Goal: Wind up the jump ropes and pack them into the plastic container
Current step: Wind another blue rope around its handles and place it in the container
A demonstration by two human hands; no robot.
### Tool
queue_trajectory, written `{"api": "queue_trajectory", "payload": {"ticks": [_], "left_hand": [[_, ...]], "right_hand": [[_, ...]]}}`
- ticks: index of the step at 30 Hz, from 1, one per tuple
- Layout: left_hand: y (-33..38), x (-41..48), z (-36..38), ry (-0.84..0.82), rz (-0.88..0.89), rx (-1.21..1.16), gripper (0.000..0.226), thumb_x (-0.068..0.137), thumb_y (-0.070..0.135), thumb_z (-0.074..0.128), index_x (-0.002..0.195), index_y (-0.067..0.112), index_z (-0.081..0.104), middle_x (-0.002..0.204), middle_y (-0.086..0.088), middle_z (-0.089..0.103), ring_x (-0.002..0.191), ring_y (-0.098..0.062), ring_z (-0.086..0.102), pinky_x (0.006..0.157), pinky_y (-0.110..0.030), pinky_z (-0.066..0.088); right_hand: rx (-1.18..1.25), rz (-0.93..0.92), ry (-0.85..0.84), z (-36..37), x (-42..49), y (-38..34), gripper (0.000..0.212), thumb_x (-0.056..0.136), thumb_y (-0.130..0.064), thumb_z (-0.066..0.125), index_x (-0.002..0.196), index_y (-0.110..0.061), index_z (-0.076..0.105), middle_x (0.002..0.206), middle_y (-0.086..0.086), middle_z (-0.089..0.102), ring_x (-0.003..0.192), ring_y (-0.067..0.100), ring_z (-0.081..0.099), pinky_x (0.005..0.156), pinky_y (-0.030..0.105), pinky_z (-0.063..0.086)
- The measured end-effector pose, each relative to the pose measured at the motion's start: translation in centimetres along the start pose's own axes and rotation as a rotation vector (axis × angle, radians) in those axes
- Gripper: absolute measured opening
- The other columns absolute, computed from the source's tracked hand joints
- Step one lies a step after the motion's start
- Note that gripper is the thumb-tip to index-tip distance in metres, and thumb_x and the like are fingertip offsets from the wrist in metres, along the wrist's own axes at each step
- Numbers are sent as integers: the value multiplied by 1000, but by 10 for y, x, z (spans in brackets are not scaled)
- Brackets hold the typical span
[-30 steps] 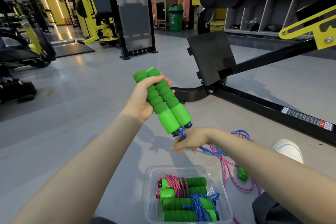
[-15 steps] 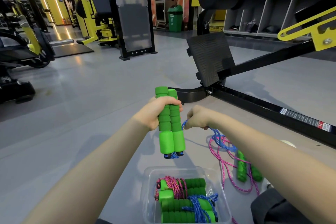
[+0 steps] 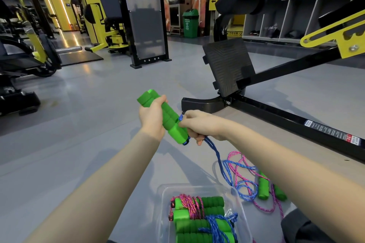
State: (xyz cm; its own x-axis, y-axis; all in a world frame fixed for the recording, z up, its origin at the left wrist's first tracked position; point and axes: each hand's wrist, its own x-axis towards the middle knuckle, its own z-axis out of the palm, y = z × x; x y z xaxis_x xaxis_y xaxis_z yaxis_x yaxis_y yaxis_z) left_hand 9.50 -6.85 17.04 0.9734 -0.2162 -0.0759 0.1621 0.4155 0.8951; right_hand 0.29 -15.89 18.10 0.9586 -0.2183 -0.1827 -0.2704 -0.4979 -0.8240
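Observation:
My left hand [image 3: 151,118] grips a pair of green foam handles [image 3: 171,124] held together and tilted, their caps pointing down right. Right beside them my right hand [image 3: 199,126] pinches the blue rope [image 3: 216,152], which runs across the handles and trails down to a loose heap on the floor. A clear plastic container [image 3: 242,203] sits on the floor below, holding two wound ropes, one pink [image 3: 190,206] and one blue [image 3: 214,227]. A pink rope with green handles [image 3: 263,187] lies tangled with the blue one at the right.
A black machine base with a footplate [image 3: 227,65] and a long floor rail [image 3: 296,120] runs across behind my hands. More gym machines [image 3: 29,59] stand at the far left. Grey floor [image 3: 88,124] surrounds the container. A dark garment [image 3: 300,229] lies at lower right.
My left hand tilted the handles from upright to slanted. My right hand came in against them, bringing the blue rope over the handles.

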Motion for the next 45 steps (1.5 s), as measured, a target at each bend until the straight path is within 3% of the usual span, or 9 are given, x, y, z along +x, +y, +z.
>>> {"api": "queue_trajectory", "payload": {"ticks": [7,13,18,21,23,25,28,34,45], "left_hand": [[21,2,13,33,26,-194,20,86,5,60,69,13,53,66,-1,57,44,-6,56,49,-18,47],[26,5,19,-50,-53,-331,13,87,6,61,76,11,55,65,-1,61,63,-13,63,61,-27,52],[35,-21,26,-291,-180,-302,8,90,10,57,83,9,57,76,-5,64,76,-17,65,70,-31,57],[37,-33,26,-426,-222,-131,10,90,11,55,81,8,58,73,-5,66,71,-16,68,67,-30,58],[37,-33,21,-474,-242,-50,9,90,10,55,82,8,59,67,-4,68,65,-15,70,69,-31,58],[35,-28,14,-494,-250,44,8,88,10,56,82,7,60,66,-4,69,63,-15,70,66,-30,59],[30,-21,5,-490,-217,173,2,86,7,60,85,6,61,69,-5,71,65,-17,71,58,-27,58],[22,-11,-2,-346,-53,258,10,82,1,63,77,9,60,75,-7,66,69,-19,67,64,-29,58],[12,10,3,34,120,-66,23,84,12,68,101,10,53,82,-3,57,68,-15,59,65,-27,52]], "right_hand": [[-7,-74,-95,30,2,-8,21,95,-17,30,78,-11,40,44,5,49,28,14,49,38,17,41],[-45,-85,-238,29,-4,7,12,98,-17,31,95,-11,41,63,11,58,52,20,55,56,23,42],[-175,-17,-289,31,-15,33,23,101,-21,32,99,-11,52,60,-2,61,58,9,52,52,5,38],[-206,-23,-253,14,-15,39,26,101,-15,35,101,-7,60,80,-4,71,76,-2,61,80,10,44],[-188,-9,-182,0,-8,44,23,93,2,45,105,12,61,100,16,67,92,17,58,98,35,44],[-138,-19,-66,-9,-2,44,16,88,4,48,90,8,64,82,15,69,72,18,55,76,41,52],[-141,-18,111,-20,4,38,27,88,-16,55,62,-11,55,52,2,42,47,11,38,42,18,40],[-58,-20,357,-45,9,37,36,77,-17,63,49,-14,41,57,7,35,44,17,29,41,21,26],[48,-202,-216,16,-15,-7,12,93,-16,45,82,-12,47,36,-3,36,29,10,24,45,24,46]]}}
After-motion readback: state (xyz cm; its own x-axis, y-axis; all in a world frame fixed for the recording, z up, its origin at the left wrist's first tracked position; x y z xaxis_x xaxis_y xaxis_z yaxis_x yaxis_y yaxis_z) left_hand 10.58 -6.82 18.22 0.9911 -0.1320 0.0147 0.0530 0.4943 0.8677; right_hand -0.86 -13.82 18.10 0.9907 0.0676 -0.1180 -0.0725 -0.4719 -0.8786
